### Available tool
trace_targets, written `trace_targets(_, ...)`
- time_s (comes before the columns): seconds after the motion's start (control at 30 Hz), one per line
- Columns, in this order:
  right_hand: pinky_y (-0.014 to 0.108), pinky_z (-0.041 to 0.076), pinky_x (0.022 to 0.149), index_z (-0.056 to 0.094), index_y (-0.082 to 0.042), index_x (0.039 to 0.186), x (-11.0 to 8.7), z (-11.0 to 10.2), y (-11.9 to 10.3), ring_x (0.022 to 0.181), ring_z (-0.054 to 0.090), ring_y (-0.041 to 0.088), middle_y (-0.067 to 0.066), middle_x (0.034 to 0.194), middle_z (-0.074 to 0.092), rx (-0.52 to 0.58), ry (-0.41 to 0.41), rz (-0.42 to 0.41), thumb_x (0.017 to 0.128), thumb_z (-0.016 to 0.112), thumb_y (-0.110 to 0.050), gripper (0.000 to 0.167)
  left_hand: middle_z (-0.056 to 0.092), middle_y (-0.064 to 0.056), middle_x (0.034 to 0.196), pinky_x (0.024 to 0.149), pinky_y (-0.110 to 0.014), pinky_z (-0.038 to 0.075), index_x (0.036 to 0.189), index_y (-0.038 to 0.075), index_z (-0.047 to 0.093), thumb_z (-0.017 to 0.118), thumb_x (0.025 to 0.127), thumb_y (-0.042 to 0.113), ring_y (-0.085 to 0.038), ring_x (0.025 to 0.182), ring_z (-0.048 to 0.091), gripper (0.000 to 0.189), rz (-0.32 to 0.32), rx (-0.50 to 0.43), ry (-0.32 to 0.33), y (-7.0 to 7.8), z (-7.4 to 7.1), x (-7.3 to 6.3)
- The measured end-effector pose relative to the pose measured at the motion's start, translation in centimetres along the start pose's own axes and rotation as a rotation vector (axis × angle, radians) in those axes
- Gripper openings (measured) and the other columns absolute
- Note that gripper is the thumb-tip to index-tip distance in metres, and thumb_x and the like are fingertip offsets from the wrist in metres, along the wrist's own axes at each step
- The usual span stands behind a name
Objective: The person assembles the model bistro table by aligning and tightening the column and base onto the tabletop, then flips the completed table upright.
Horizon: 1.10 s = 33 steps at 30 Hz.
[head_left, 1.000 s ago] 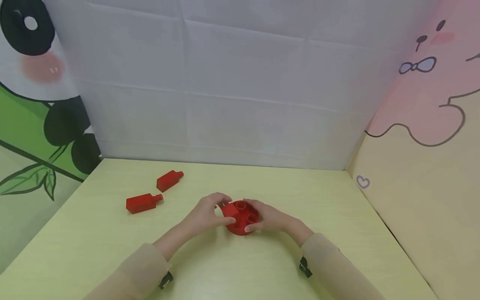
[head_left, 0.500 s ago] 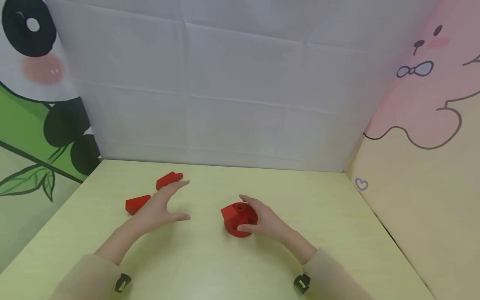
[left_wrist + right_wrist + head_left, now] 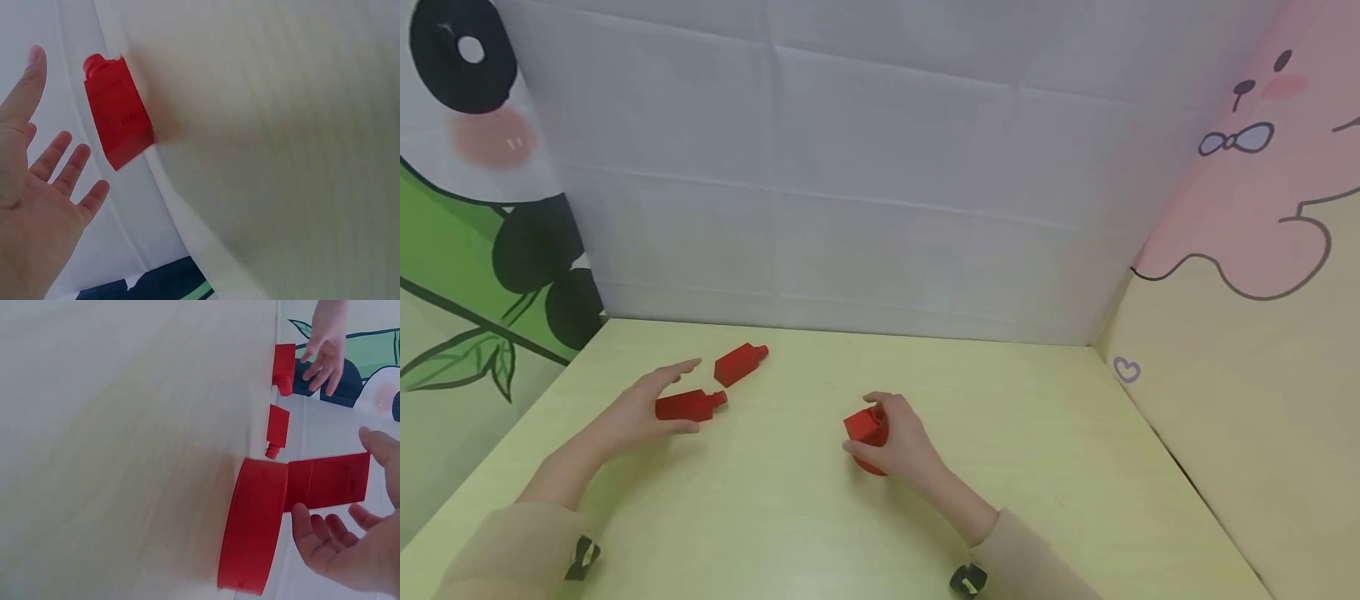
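My left hand [image 3: 632,417] is spread around the nearer loose red block [image 3: 688,406], a box shape with a short knob at one end. Thumb and fingers stand apart from it in the left wrist view, where a red block [image 3: 119,112] lies beyond the palm. My right hand [image 3: 908,437] reaches over a round red base [image 3: 253,525] on the table. A red block [image 3: 328,481] stands upright on that base, between the thumb and the fingers. A gap shows at the thumb; firm contact cannot be made out. The hand hides much of the base in the head view.
A second loose red block [image 3: 740,364] lies just behind the nearer one. The pale yellow table [image 3: 820,533] meets a white cloth wall [image 3: 880,250] at the back. Cartoon-printed panels [image 3: 1225,400] border the sides.
My left hand has left the round base and moved left to the nearer loose block. My right hand has shifted left over the base, towards its upright block.
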State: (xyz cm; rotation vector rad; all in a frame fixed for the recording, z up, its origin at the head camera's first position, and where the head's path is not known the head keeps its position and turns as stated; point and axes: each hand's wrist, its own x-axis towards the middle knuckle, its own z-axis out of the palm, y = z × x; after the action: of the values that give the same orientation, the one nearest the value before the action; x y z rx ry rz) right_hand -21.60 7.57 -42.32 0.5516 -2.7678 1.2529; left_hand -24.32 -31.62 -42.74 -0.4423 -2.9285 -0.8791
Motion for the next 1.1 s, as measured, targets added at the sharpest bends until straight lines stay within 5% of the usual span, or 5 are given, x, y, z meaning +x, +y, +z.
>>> trace_targets(0.2,0.027,0.052,0.075,0.051,-0.012,0.121,-0.1,0.6,-0.9,0.098,0.054,0.017,0.001,0.108,0.054,0.047,0.058,0.036,0.079,0.076,-0.029,0.052,0.048,-0.023,0.129,0.085,-0.055,0.047,0.139,0.005,0.039,0.081,0.071,0.036,-0.041,0.111,0.047,0.086,-0.056,0.013,-0.030,-2.8,-0.3,-0.1)
trace_targets(0.37,0.026,0.052,0.075,0.054,-0.010,0.118,-0.4,0.6,-1.1,0.097,0.054,0.017,0.001,0.109,0.056,0.068,0.065,0.058,0.080,0.075,-0.027,0.046,0.057,-0.019,0.110,0.072,-0.037,0.051,0.124,-0.001,0.049,0.082,0.069,0.036,-0.032,0.096,0.054,0.074,-0.105,0.018,-0.063,-3.7,-0.4,0.2)
trace_targets(0.67,0.026,0.052,0.075,0.060,-0.010,0.116,-0.5,-0.9,-0.2,0.096,0.055,0.017,0.000,0.109,0.059,0.046,-0.006,-0.004,0.082,0.073,-0.026,0.040,0.061,-0.005,0.090,0.064,-0.030,0.047,0.100,0.002,0.057,0.082,0.071,0.025,-0.020,0.081,0.053,0.046,-0.076,0.006,-0.086,-4.2,-0.3,0.7)
trace_targets(1.1,0.030,0.053,0.076,0.063,-0.021,0.118,-0.2,-3.8,1.7,0.097,0.056,0.019,-0.003,0.109,0.061,0.013,-0.160,-0.106,0.082,0.074,-0.026,0.038,0.062,-0.014,0.099,0.067,-0.029,0.048,0.108,-0.002,0.059,0.077,0.076,0.028,-0.025,0.086,0.056,0.047,-0.109,0.028,-0.069,-2.3,-0.8,1.1)
